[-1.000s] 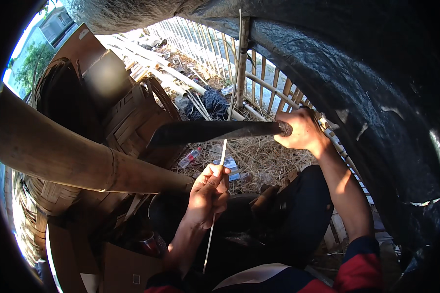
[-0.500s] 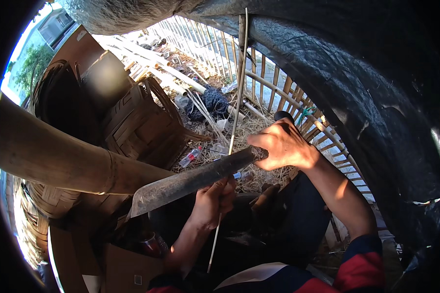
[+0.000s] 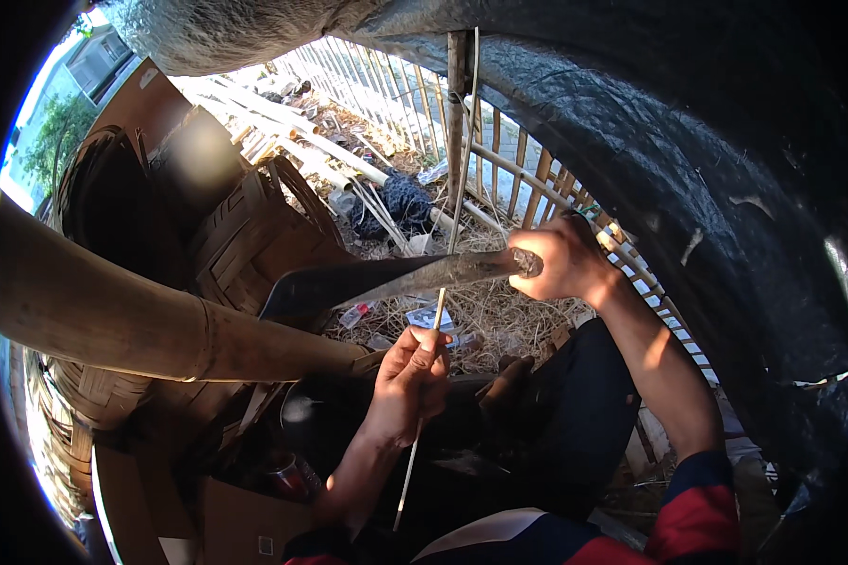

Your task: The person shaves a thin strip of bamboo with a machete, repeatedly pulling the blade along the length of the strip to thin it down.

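Cream strip (image 3: 440,309) sits pinched in left hand (image 3: 411,379); right hand (image 3: 563,264) clenches knife (image 3: 405,279), which points left across the strip. Pole (image 3: 113,301) near left; fence (image 3: 518,171) far right.

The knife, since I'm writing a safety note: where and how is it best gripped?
Probably by its handle, coming from the right: that end sits in the right hand, while the long, broad blade points left, in view above the left hand.

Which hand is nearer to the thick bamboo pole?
Left: the left hand is just beyond the right end of the thick bamboo pole. The right hand, gripping the knife, is farther off, up and to the right.
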Demonstrator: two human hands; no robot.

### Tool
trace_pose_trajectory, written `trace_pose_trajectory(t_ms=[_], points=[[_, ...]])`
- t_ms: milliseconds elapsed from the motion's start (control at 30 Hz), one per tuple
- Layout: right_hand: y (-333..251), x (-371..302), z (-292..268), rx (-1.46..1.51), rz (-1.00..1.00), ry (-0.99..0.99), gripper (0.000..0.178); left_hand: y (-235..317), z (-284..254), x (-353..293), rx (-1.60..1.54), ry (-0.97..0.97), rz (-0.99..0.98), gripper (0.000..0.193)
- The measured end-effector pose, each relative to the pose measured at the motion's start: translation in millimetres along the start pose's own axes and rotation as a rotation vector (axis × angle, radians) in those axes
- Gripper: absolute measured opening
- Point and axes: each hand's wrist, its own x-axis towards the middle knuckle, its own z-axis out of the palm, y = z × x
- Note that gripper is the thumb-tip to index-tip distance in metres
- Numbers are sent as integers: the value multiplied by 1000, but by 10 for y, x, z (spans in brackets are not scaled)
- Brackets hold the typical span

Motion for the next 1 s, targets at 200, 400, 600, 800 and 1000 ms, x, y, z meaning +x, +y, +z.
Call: trace_pose_trajectory(t_ms=[200, 400, 600, 800, 1000], points=[[-224, 158, 9, -14, -184, -2, 30, 22, 55, -23, 55, 99, -7, 16], [288, 99, 30, -16, 141, 109, 23, 40, 30, -13, 93, 58, 7, 16], [191, -28, -33, 51, 52, -27, 25, -9, 15, -26, 77, 19, -88, 16], [231, 42, -37, 79, 9, 132, 21, -47, -18, -161, 125, 15, -59, 18], [208, -12, -60, 53, 124, 95, 23, -154, -18, -309, 94, 134, -29, 13]])
